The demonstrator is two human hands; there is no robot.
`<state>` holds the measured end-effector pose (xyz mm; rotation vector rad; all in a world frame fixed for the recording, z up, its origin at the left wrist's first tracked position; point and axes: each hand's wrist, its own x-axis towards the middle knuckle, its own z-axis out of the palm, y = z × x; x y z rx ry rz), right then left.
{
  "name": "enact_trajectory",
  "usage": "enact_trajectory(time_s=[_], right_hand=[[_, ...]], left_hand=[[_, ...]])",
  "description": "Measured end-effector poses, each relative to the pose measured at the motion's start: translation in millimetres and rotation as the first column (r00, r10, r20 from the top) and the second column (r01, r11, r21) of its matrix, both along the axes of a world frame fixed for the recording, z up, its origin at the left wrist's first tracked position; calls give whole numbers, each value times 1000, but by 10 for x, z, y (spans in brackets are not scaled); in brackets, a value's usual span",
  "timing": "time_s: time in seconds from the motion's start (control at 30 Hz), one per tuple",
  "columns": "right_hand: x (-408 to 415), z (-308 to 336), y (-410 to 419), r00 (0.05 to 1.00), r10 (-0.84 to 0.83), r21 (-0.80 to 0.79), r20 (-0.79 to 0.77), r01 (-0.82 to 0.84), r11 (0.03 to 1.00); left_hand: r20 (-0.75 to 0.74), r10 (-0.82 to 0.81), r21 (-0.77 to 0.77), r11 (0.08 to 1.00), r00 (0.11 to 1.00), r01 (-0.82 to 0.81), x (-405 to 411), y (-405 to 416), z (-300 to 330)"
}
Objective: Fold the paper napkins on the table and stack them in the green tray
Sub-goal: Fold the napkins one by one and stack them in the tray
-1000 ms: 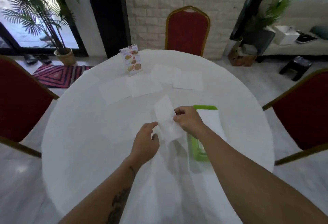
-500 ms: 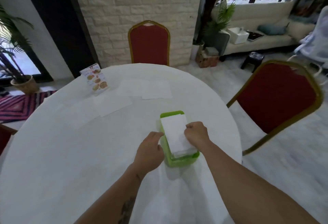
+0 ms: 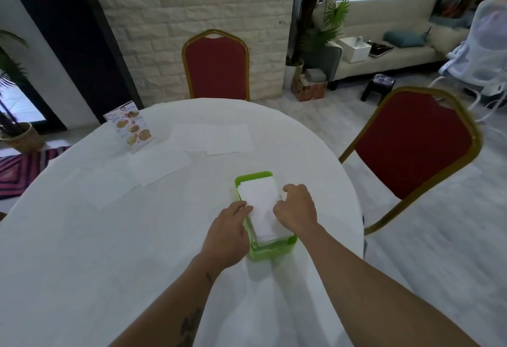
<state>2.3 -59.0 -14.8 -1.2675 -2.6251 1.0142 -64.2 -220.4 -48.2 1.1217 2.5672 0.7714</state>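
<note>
Both hands are over the green tray [image 3: 253, 177] near the right edge of the table [image 3: 82, 237]; a folded napkin [image 3: 260, 206] lies on top of the stack inside it, a little skewed to the tray's walls. The left hand [image 3: 227, 232] rests at the tray's left side with straightish fingers touching the napkin's edge, gripping nothing; the right hand [image 3: 297, 210] sits at the right edge with fingers curled down onto the paper; whether it pinches the napkin or merely presses it, I cannot tell. The step looks to be squaring the napkin on the pile; done well, it wants light nudges from both sides at once, so the sheet slides into line rather than creasing; a firm press flat on top afterwards should keep the fold from springing open. Several unfolded napkins [image 3: 214, 138] lie flat farther back on the table, beside a menu card [image 3: 130, 125]; plenty of folding seems left.
</note>
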Motion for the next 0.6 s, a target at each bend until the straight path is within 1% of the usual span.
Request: enact_trajectory(time_s=[0.07, 0.13, 0.2, 0.27, 0.33, 0.43, 0.47, 0.5, 0.6], right_hand=[[10, -23, -15, 995, 95, 141, 31, -99, 985], [39, -68, -64, 962, 252, 290, 107, -273, 917], [101, -139, -155, 902, 381, 352, 204, -431, 831], [175, -223, -234, 850, 443, 353, 284, -523, 776], [216, -281, -229, 822, 439, 305, 363, -550, 778], [180, -201, -215, 798, 448, 326, 403, -583, 744], [158, -141, -225, 796, 461, 327, 392, -589, 739], [129, -86, -235, 810, 462, 315, 363, -573, 757], [-28, 22, -297, 865, 439, 260, 242, -493, 830]], left_hand=[[-9, -17, -18, 1000, 1000, 17, 13, 18, 2], [-9, -27, -32, 999, 1000, 27, 16, 28, -17], [-11, -44, -90, 995, 999, 43, 19, 31, -25], [-26, -67, -167, 984, 997, 61, 36, 38, -19], [-37, -80, -209, 975, 996, 71, 52, 47, -14], [-26, -71, -192, 979, 997, 65, 40, 38, 19], [-15, -54, -158, 986, 998, 51, 30, 25, 34], [3, -18, -106, 994, 1000, 18, 17, 7, 54], [76, 174, 57, 982, 982, -178, -35, -110, 115]])
